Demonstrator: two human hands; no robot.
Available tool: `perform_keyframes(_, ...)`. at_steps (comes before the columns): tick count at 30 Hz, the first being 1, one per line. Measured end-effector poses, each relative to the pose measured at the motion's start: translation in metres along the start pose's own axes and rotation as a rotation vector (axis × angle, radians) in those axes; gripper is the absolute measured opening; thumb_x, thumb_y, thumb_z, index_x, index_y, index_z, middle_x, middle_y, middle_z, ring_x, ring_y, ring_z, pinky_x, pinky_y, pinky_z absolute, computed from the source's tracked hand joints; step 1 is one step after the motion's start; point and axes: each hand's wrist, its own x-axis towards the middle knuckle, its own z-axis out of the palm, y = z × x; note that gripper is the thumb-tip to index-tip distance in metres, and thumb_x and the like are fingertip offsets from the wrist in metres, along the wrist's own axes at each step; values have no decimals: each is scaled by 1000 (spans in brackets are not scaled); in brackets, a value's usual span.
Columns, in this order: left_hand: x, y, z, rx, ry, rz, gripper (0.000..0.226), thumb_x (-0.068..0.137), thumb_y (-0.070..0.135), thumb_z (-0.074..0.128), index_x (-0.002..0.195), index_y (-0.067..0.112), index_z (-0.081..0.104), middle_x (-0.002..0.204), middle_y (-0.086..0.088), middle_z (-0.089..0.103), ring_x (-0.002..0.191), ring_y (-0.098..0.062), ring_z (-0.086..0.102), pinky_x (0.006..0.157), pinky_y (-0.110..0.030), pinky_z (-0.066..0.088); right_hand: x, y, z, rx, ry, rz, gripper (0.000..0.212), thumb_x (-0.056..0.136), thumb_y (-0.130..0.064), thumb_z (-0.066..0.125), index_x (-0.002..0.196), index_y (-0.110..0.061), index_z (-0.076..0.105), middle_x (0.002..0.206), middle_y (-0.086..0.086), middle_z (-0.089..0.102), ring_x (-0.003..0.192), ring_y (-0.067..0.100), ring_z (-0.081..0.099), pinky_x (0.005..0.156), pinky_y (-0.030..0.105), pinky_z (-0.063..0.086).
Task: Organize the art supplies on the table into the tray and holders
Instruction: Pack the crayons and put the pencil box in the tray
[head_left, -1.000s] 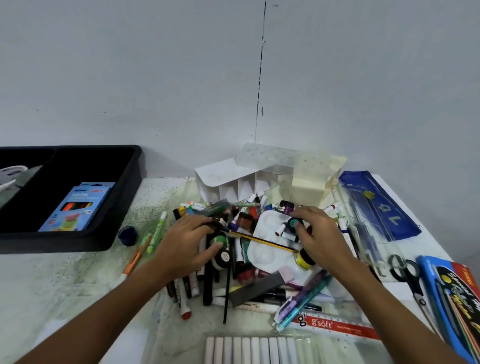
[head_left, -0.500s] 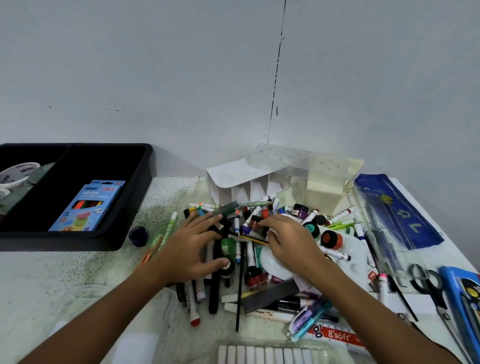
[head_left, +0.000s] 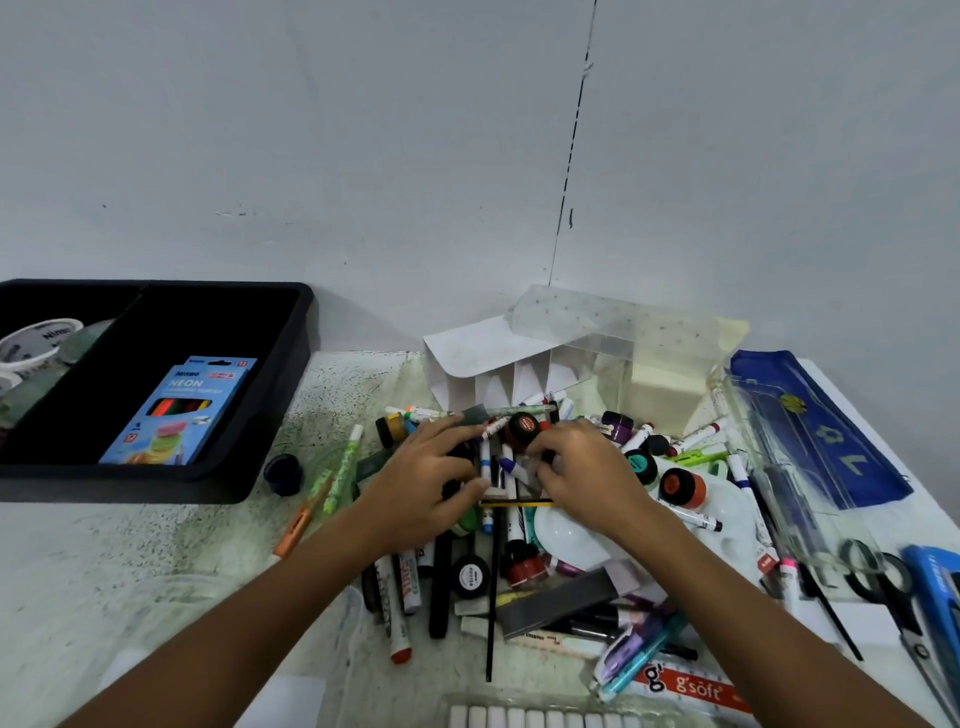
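Observation:
A heap of markers (head_left: 402, 582), pens and small paint pots lies mid-table in front of a white divided holder (head_left: 467, 358). My left hand (head_left: 426, 483) lies on the heap, fingers and thumb curled round a dark paint pot (head_left: 460, 452). My right hand (head_left: 587, 478) faces it, fingertips curled into the white markers (head_left: 511, 467) between the two hands. A yellow-black pencil (head_left: 517, 502) lies under both hands. The black tray (head_left: 249, 488) at the left holds a blue neon pencil box (head_left: 179, 410).
A clear box (head_left: 613, 322) stands behind the heap. A white palette (head_left: 571, 535), teal pot (head_left: 640, 464) and orange pot (head_left: 680, 486) lie right of my hands. A blue pouch (head_left: 831, 431) and scissors (head_left: 883, 577) are at far right. A blue pot (head_left: 283, 473) sits by the tray.
My right hand left the palette and moved left to the middle of the heap, close to my left hand. My left hand shifted slightly and its fingers curled in.

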Motion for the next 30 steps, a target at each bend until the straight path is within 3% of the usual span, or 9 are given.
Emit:
perform_keyframes(4, 6, -7, -5, -7, 42, -30, 32, 83, 43, 57, 98, 20, 74, 134, -3, 56, 133, -26, 38, 108, -42, 34, 6, 2, -4, -57, -112, 13, 18, 89, -26, 63, 105, -22, 71, 103, 1, 58, 106, 22, 47, 78, 28, 34)
perform_keyframes(7, 18, -2, -12, 81, -86, -15, 34, 79, 48, 61, 102, 26, 74, 140, -2, 50, 134, -27, 30, 109, -51, 30, 11, -2, -5, -127, -170, 21, 23, 86, -33, 67, 108, -26, 70, 108, 1, 55, 109, 22, 47, 81, 29, 36)
perform_keyframes(11, 33, 16, -20, 223, -311, -108, 34, 82, 48, 64, 110, 30, 71, 152, -1, 29, 140, -22, 10, 115, -58, 11, 11, -8, 0, -224, -172, 37, 23, 87, -34, 66, 109, -28, 69, 119, 3, 53, 115, 25, 45, 94, 35, 37)
perform_keyframes(16, 39, 20, -17, 234, -365, -159, 24, 85, 42, 68, 104, 29, 73, 158, 0, 15, 145, -26, 0, 116, -60, 4, 10, -6, 7, -240, -143, 50, 18, 87, -32, 65, 101, -25, 72, 113, 5, 54, 112, 26, 46, 93, 36, 38)
perform_keyframes(19, 38, 17, -16, 158, -292, -163, 19, 82, 38, 71, 98, 28, 75, 152, -3, 30, 140, -25, 12, 114, -56, 17, 10, -2, 5, 50, -40, 89, 9, 82, -23, 71, 82, -14, 67, 94, 1, 55, 93, 20, 50, 74, 31, 39)
perform_keyframes(21, 36, 19, -17, 41, -144, -180, 17, 81, 37, 74, 94, 26, 76, 133, 0, 49, 126, -21, 29, 104, -48, 31, 8, 0, 0, 322, 40, 135, 13, 81, -17, 73, 75, -11, 63, 79, 2, 61, 76, 21, 56, 64, 32, 43)
perform_keyframes(24, 34, 28, -23, -230, 12, -267, 13, 81, 27, 76, 90, 18, 75, 97, 5, 65, 96, -17, 53, 84, -42, 47, 2, 1, -10, 515, 117, 160, 9, 82, -15, 74, 80, -11, 66, 74, 7, 67, 73, 23, 63, 67, 32, 48)
perform_keyframes(27, 30, 45, -33, -536, 13, -381, 16, 80, 13, 78, 94, 7, 72, 80, -5, 71, 75, -24, 67, 71, -41, 57, -11, -1, -23, 655, 129, 115, 5, 84, -11, 73, 86, -15, 73, 71, 0, 69, 68, 19, 65, 63, 32, 52)
perform_keyframes(30, 21, 62, -37, -735, -12, -408, 30, 77, 6, 79, 104, 9, 67, 76, -1, 69, 69, -14, 67, 61, -24, 54, -28, -2, -38, 848, 131, 150, 9, 83, -7, 72, 87, -15, 75, 71, -4, 68, 60, 15, 61, 53, 24, 49)
